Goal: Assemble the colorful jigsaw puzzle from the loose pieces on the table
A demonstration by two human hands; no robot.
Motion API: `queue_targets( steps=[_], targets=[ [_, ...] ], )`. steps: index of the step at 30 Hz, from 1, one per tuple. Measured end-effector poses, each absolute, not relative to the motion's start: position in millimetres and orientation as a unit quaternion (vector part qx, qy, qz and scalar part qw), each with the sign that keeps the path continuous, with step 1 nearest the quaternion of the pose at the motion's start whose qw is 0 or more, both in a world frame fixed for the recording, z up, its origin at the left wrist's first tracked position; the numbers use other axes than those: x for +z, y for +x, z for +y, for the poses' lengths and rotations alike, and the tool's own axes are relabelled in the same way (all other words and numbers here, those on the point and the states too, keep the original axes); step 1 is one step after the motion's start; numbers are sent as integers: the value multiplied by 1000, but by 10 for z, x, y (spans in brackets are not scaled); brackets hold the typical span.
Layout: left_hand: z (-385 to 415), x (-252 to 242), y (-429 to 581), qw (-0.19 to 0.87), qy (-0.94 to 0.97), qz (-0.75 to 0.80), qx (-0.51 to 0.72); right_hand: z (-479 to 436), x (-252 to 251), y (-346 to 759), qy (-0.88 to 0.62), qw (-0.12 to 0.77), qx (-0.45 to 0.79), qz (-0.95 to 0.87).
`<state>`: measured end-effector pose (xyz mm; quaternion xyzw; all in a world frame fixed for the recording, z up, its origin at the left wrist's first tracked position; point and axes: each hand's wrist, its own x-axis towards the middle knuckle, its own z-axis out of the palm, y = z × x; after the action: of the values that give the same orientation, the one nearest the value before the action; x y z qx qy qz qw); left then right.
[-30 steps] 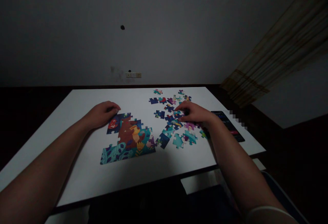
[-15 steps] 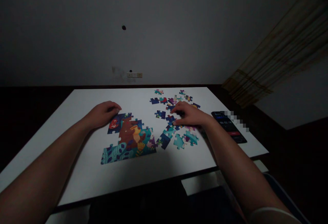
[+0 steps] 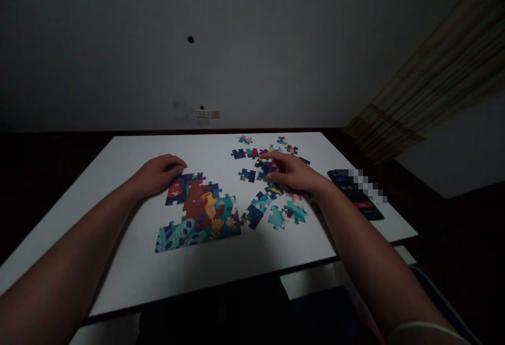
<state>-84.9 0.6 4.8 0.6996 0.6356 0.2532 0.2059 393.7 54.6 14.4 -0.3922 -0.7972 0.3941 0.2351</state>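
Observation:
My left hand [image 3: 160, 174] rests on the table with its fingers loosely curled inward, nothing visible in them. It lies at the upper left corner of a partly joined jigsaw puzzle [image 3: 203, 208], which shows a brown bear, a yellow jug and teal leaves. Over the loose pieces to the right, my right hand [image 3: 290, 170] pinches a dark blue puzzle piece [image 3: 266, 169] between thumb and fingers. The piece looks slightly raised, with a shadow by its lower left edge. Below that hand lie a dark patterned piece [image 3: 275, 191] and a teal piece [image 3: 261, 202].
More loose pieces spread toward the far edge, among them a dark blue one [image 3: 239, 153] and a pinkish one [image 3: 245, 139]. A phone [image 3: 355, 195] with a lit timer lies right of my right forearm. The white table [image 3: 130, 276] ends near my body.
My right hand has shifted slightly away from me, and the dark blue piece has come up with it, uncovering the patterned piece below. The left hand keeps its place.

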Motion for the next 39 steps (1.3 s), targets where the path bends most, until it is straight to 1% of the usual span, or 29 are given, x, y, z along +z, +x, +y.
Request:
queue_targets(
  steps=[5, 7, 10, 13, 19, 25, 30, 33, 39],
  targets=[
    [21, 35, -864, 205, 707, 628, 252, 548, 136, 3870, -413, 285, 524, -688],
    [27, 27, -872, 208, 710, 626, 249, 533, 159, 3847, -425, 295, 543, -662],
    [33, 9, -884, 208, 710, 627, 244, 524, 177, 3843, -433, 302, 536, -658],
    [40, -15, -897, 206, 712, 626, 243, 552, 155, 3878, -433, 305, 502, -683],
    [51, -34, -909, 197, 719, 619, 245, 660, 96, 3977, -454, 302, 395, -739],
    [47, -16, -898, 196, 718, 620, 248, 713, 126, 4059, -466, 364, 279, -756],
    [41, -5, -890, 197, 715, 622, 250, 786, 130, 4201, -517, 354, 191, -755],
    [39, 2, -884, 192, 718, 622, 245, 827, 127, 4274, -548, 346, 168, -743],
    [48, -6, -885, 194, 717, 624, 244, 861, 104, 4300, -573, 326, 161, -734]
  ],
)
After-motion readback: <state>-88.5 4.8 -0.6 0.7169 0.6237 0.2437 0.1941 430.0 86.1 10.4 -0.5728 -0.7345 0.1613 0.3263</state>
